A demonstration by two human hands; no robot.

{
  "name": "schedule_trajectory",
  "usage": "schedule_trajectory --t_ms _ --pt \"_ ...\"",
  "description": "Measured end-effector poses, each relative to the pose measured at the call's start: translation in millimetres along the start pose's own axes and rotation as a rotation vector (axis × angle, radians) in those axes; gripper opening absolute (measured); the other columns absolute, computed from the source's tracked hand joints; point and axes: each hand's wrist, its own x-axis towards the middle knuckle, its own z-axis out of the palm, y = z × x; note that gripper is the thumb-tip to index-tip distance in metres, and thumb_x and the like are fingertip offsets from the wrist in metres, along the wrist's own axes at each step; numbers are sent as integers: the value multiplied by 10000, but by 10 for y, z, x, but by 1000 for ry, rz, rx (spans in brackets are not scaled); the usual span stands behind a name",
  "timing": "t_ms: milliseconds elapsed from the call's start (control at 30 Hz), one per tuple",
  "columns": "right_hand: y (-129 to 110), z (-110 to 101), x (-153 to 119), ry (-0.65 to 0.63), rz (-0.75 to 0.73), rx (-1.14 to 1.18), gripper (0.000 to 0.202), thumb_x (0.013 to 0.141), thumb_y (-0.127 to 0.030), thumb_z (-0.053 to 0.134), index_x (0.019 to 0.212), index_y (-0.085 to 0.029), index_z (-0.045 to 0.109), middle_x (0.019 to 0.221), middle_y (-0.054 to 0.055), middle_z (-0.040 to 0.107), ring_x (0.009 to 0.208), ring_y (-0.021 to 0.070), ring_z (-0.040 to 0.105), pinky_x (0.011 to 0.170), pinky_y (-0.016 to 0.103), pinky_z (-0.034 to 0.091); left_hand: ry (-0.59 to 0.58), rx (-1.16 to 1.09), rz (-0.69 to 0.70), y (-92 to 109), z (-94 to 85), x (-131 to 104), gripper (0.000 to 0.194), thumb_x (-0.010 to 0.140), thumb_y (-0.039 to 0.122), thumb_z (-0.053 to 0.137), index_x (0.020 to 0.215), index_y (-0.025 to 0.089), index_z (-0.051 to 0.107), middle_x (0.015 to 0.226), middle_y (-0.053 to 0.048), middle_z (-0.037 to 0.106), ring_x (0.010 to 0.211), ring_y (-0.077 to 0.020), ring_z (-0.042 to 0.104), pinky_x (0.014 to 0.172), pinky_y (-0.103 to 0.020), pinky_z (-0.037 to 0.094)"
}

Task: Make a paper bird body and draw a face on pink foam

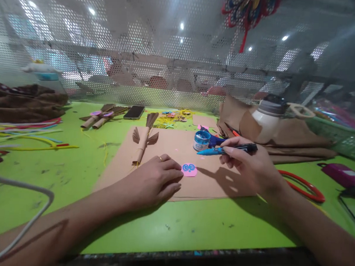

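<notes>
My right hand (242, 159) grips a blue-and-black marker pen (212, 151), its blue end pointing left above the brown paper sheet (171, 144). My left hand (158, 177) lies flat on the sheet, with its fingertips at the left edge of a small pink paper piece (189, 170). Two blue spirals and a small blue mark show on that piece. Just behind the pen stands an uncapped jar (202, 141) with a blue rim. To the left, a rolled brown paper figure (144, 141) with pleated wings and tail lies on the sheet.
Two more paper figures (100, 117) and a phone (134, 112) lie at the back left. Behind my right hand are folded brown paper (300, 142) and a white bottle (268, 115). A red ring (303, 185) and magenta tool (343, 175) lie right. A white cable (30, 187) crosses the left.
</notes>
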Motion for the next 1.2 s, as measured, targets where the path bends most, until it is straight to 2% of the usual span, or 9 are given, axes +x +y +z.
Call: schedule_trajectory --t_ms 133,233,367,500,633,867,1033,1200 --pt "8 -18 44 10 -12 123 110 754 -211 690 848 -165 657 610 17 642 580 120 560 533 225 405 27 17 34 -22 19 -18 243 955 257 451 1027 165 664 1081 -100 653 987 -218 559 889 -368 420" --pt "-59 -65 101 68 -11 163 102 737 -230 682 819 -176 656 591 2 625 560 114 573 528 221 418 27 49 62 -28 8 -12 227 951 235 449 994 164 661 1045 -95 663 980 -211 564 887 -357 413" --pt "-274 -149 219 145 -58 91 112 700 -264 690 753 -177 644 560 -6 604 497 104 553 478 218 420 -25 76 152 -50 -56 39 180 914 181 478 832 166 637 949 -81 676 917 -198 578 845 -336 421" --pt "-410 -207 394 193 -115 -8 138 688 -280 705 670 -183 610 485 -24 569 414 85 485 397 205 357 -47 72 198 -65 -108 81 175 874 130 497 739 165 603 894 -74 668 890 -194 582 831 -329 423" --pt "-333 -210 567 210 -141 -139 200 697 -313 700 606 -181 582 435 -31 540 375 82 442 366 210 313 13 42 171 -51 -101 70 218 889 90 442 800 163 628 867 -73 645 849 -186 565 798 -327 424" --pt "-150 -112 761 214 -148 -338 185 733 -341 626 660 -174 593 422 -38 527 383 96 441 402 222 340 84 20 141 -67 -41 20 232 921 121 421 910 168 649 886 -83 630 862 -202 534 777 -347 432" --pt "-52 -26 913 208 -105 -480 180 723 -341 622 662 -174 596 446 -29 533 430 117 477 432 235 352 39 4 85 -102 -12 1 241 941 163 407 967 172 646 959 -87 624 889 -214 501 796 -378 433" --pt "76 77 1044 85 -54 -585 216 657 -345 699 586 -171 593 474 -20 555 470 121 497 457 236 375 6 -13 55 -128 10 -9 263 949 167 384 1015 179 639 1020 -83 620 915 -225 481 816 -401 435"
